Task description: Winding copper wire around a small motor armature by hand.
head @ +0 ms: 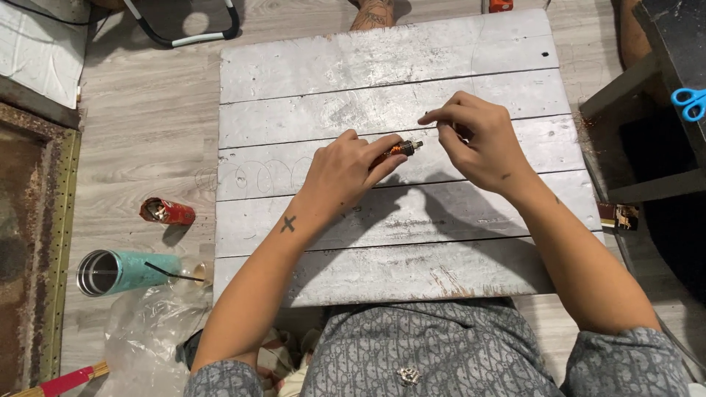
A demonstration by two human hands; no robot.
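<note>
At the far left, on the wooden floor (pixel 147 147), a teal tumbler (pixel 121 271) lay on its side with its open mouth toward the left, a crumpled clear plastic bag (pixel 151 331) just below it and a small red can (pixel 168 212) a little above.

Next came the desk (pixel 397 66), a low board of grey painted planks. Over its middle the left hand (pixel 346 170) was closed on a small dark cylinder with an orange band (pixel 401 148), its grip clamped round the body between thumb and fingers. The cylinder was held just above the planks, its long axis running nearly level, left to right, tilted slightly up toward the right. Its metal tip pointed right, at the other hand.

The right hand (pixel 478 140) hovered just beside that tip, thumb and forefinger pinched together on something thin and dark; it was too small to tell what.

The likely trouble was a miss at the tip: both hands worked in the air with no rest, so a small tremor could send the thin piece past the opening. A loose hold could also let the cylinder roll or drop onto the planks.

At the far right, blue scissors (pixel 690 103) lay on a dark bench.
</note>
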